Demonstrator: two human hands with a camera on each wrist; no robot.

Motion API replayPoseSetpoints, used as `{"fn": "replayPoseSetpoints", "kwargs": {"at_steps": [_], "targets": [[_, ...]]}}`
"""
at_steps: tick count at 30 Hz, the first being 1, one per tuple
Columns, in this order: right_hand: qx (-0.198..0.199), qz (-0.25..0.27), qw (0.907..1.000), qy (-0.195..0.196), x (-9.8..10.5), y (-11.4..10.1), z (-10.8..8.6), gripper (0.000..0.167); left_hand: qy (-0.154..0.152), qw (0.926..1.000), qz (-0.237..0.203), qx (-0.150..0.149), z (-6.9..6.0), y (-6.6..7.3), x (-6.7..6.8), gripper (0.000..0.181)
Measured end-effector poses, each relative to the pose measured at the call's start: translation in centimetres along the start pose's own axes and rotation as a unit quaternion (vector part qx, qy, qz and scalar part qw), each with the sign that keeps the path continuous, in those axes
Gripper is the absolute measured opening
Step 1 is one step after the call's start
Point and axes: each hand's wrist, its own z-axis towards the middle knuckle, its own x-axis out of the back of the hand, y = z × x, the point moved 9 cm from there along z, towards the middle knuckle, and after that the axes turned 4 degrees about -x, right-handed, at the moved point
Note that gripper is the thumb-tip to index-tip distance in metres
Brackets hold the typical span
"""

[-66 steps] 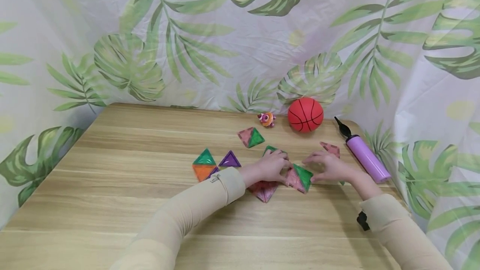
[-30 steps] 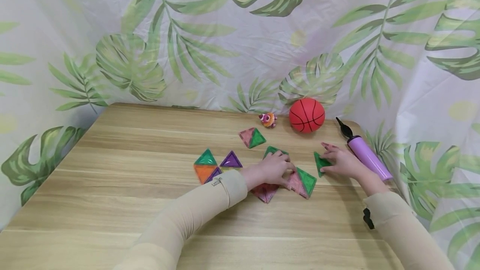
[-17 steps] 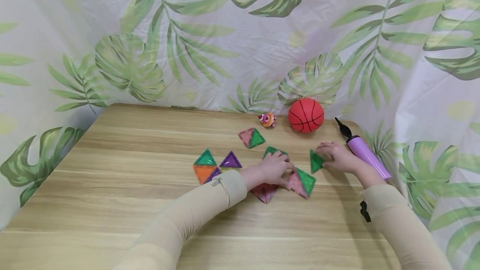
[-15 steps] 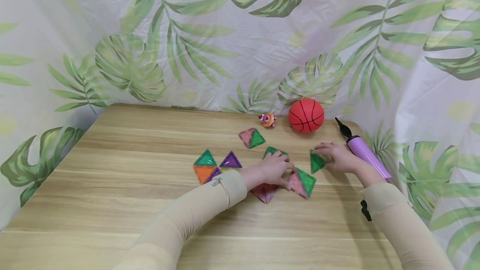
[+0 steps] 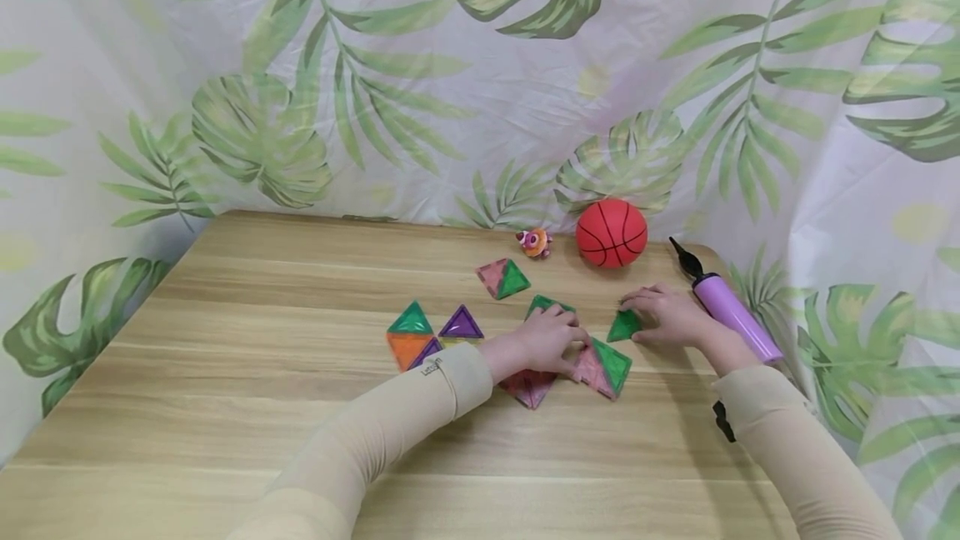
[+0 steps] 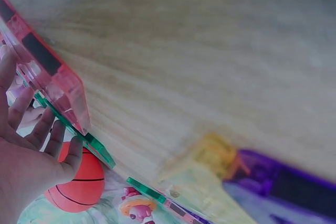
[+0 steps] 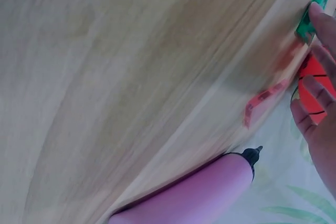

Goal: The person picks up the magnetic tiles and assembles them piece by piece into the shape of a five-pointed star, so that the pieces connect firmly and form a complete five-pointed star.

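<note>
My left hand rests on a cluster of translucent tiles, its fingers spread and relaxed over them. Pink tiles show below it and a green tile above. At its fingertips lies a pink tile edge to edge with a green triangle. My right hand pinches a loose green triangle between thumb and fingers, just above that pair. In the right wrist view the thumb presses on this green tile. The left palm hides part of the cluster.
Left of the hands lie green, orange and purple tiles. A pink-green pair, a small toy figure, a red ball and a purple pump stand farther back. A pink tile lies near the right hand.
My right hand has moved from beside the pink-green pair to the loose green triangle, then brought it leftward and turned it. The pair has shifted slightly right. My left hand has barely moved.
</note>
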Motion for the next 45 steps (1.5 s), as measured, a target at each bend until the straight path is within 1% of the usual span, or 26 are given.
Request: {"fn": "replayPoseSetpoints", "kwargs": {"at_steps": [7,11,13,15,17,20,22,25,28,31,35,38,40,42,45], "targets": [[-0.088,-0.016,0.996,0.004,-0.2,0.8,0.3,0.048,0.007,0.9999,-0.008,-0.003,0.0,0.0,0.1,0.052],[-0.125,-0.023,0.9919,0.005,-0.4,1.2,0.2,0.052,0.006,0.9999,-0.011,-0.003,0.0,-0.1,0.0,0.052],[-0.134,-0.029,0.9905,0.005,-0.5,1.5,0.2,0.053,0.005,0.9999,-0.012,-0.002,0.0,-0.2,-0.1,0.053],[-0.137,-0.034,0.9899,0.01,-0.5,1.6,0.2,0.054,0.004,0.9999,-0.012,0.0,0.1,-0.3,-0.1,0.053],[-0.13,-0.022,0.9913,0.011,-0.4,1.8,0.1,0.052,0.005,0.9999,-0.012,0.002,0.1,-0.3,-0.2,0.053],[-0.097,0.016,0.9951,0.01,-0.2,1.9,0.0,0.044,0.005,0.9999,-0.01,0.001,0.1,-0.3,-0.2,0.052],[-0.075,0.041,0.9964,0.001,-0.2,1.9,-0.1,0.039,0.006,0.9999,-0.011,0.001,0.2,-0.3,-0.3,0.052],[-0.041,0.054,0.9977,0.001,-0.3,1.7,-0.1,0.036,0.007,0.9999,-0.009,0.0,0.2,-0.3,-0.4,0.052],[-0.037,0.053,0.9978,0.015,-0.2,1.6,-0.2,0.034,0.006,0.9999,-0.008,0.001,0.3,-0.3,-0.4,0.052],[-0.053,0.047,0.9971,0.028,-0.3,1.7,-0.3,0.032,0.006,0.9999,-0.011,0.001,0.3,-0.3,-0.5,0.052],[-0.108,0.028,0.9933,0.03,-0.6,2.1,-0.4,0.031,0.004,0.9999,-0.014,0.0,0.4,-0.2,-0.4,0.053],[-0.139,0.02,0.9897,0.028,-0.6,1.8,-0.5,0.032,0.0,0.9999,-0.014,-0.002,0.4,-0.2,-0.3,0.053],[-0.148,0.015,0.9885,0.027,-0.5,1.5,-0.4,0.035,-0.006,0.9999,-0.012,-0.004,0.5,-0.2,-0.2,0.054],[-0.149,0.022,0.9883,0.022,-0.4,1.2,-0.3,0.038,-0.014,0.9998,-0.014,-0.008,0.6,-0.2,0.0,0.054],[-0.164,0.039,0.9853,0.029,0.1,1.8,-0.4,0.042,-0.032,0.9991,-0.026,-0.011,0.9,-0.2,0.2,0.05]]}}
